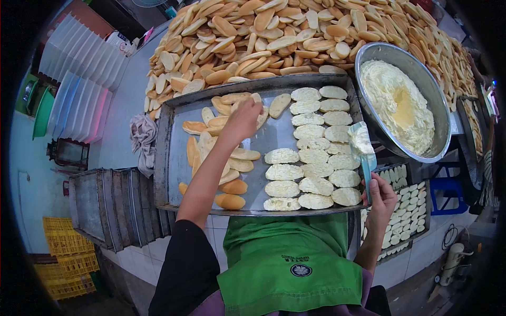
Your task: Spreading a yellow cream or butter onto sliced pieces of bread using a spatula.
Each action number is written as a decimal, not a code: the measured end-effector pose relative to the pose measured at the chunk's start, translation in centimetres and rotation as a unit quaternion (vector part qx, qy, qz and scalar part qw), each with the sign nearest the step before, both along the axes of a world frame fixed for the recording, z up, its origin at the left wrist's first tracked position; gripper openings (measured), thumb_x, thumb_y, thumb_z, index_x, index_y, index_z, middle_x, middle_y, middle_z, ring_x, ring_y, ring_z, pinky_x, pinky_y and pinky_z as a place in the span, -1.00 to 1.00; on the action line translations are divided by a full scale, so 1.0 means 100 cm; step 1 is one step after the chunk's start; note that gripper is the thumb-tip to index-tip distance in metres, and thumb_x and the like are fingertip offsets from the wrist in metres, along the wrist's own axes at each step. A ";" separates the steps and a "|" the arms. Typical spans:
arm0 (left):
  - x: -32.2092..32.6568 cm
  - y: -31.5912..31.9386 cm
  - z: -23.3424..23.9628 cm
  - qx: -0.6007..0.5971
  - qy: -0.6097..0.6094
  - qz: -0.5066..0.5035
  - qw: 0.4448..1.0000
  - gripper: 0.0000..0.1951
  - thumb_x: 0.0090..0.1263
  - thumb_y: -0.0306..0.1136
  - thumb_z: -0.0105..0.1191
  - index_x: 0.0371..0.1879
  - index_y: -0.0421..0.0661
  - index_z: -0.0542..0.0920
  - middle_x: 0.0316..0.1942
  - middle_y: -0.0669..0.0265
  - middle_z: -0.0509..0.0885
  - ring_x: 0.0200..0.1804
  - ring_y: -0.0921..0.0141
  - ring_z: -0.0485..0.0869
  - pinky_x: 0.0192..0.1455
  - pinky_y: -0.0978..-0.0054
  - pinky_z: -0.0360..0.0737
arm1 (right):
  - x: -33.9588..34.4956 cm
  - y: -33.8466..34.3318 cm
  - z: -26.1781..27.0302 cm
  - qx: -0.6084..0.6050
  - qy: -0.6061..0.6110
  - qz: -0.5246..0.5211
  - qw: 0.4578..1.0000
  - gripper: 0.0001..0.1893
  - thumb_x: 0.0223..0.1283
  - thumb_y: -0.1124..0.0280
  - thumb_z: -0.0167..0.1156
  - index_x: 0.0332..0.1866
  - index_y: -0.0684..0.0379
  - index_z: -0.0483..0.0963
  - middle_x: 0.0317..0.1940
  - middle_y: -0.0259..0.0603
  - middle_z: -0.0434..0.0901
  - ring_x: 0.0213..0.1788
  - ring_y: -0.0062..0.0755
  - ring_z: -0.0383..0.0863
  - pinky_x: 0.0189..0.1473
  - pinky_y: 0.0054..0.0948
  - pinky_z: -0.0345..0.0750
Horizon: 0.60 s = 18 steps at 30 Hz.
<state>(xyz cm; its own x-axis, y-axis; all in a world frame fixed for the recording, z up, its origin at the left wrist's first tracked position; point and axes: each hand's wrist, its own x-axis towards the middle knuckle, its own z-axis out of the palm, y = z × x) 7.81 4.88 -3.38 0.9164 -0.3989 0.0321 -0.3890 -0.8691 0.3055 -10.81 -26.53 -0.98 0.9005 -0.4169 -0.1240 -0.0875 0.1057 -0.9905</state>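
Observation:
My left hand (244, 118) is over the loose bread halves in a metal baking tray (259, 212), its fingers down on a pale bread slice (262, 117); whether it grips the slice is hard to tell. My right hand (380, 194) holds the handle of a light-blue spatula (367, 158) with cream on its blade, at the tray's right edge. Cream-coated bread slices (315, 170) lie in columns on the tray's right side. One uncoated slice (280, 105) lies apart near the top. Uncoated bread pieces (237, 158) lie loosely on the left. A steel bowl (443, 130) of pale cream (395, 106) stands right of the tray.
A large heap of bread halves (269, 35) covers the table behind the tray. A crumpled cloth (143, 136) lies to the left, near stacked metal trays (118, 205) and plastic containers (79, 102). Lower right are trays of coated slices (407, 213) and a blue stool (448, 195).

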 end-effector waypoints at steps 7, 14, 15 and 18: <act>-0.059 0.036 0.000 0.007 0.052 -0.096 0.994 -0.71 -0.03 -0.52 0.15 -0.27 -0.17 0.48 -0.12 0.23 0.46 -0.01 0.24 0.42 0.01 0.36 0.36 | 0.001 -0.002 -0.007 -0.002 0.004 0.016 1.000 -0.76 0.18 0.40 0.11 -0.12 0.33 0.49 -0.45 -0.25 0.59 -0.61 -0.73 0.42 -0.64 -0.79 0.28; -0.068 0.041 0.021 0.058 0.011 -0.051 0.997 -0.64 0.16 -0.35 0.10 -0.06 -0.14 0.40 -0.09 0.21 0.49 -0.07 0.28 0.48 0.00 0.37 0.41 | 0.006 0.016 -0.002 0.008 0.005 0.048 0.999 -0.79 0.17 0.44 0.11 -0.15 0.32 0.51 -0.44 -0.26 0.58 -0.60 -0.73 0.42 -0.62 -0.78 0.30; -0.071 0.035 0.021 -0.163 0.110 0.037 0.980 -0.63 0.26 -0.31 0.00 0.02 -0.15 0.32 -0.06 0.17 0.47 -0.07 0.31 0.49 -0.03 0.40 0.45 | 0.006 0.021 -0.003 0.008 0.004 0.047 0.999 -0.79 0.17 0.44 0.11 -0.15 0.32 0.51 -0.44 -0.26 0.58 -0.60 -0.73 0.42 -0.62 -0.78 0.30; -0.089 0.010 0.026 -0.502 0.267 0.145 0.809 -0.61 0.41 -0.26 -0.21 0.13 -0.17 0.18 0.01 0.09 0.44 -0.04 0.34 0.50 -0.06 0.44 0.52 | 0.010 0.041 0.001 -0.044 0.001 0.147 0.988 -0.84 0.11 0.55 0.13 -0.19 0.31 0.53 -0.44 -0.34 0.53 -0.52 -0.74 0.43 -0.49 -0.75 0.36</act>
<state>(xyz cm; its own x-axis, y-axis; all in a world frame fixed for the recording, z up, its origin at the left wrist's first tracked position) -1.10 5.89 -0.74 0.9568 -0.1831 -0.2257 0.2085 -0.1084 0.9720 -9.84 -22.45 -0.92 0.9840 -0.1466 -0.1010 -0.1037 -0.0114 -0.9945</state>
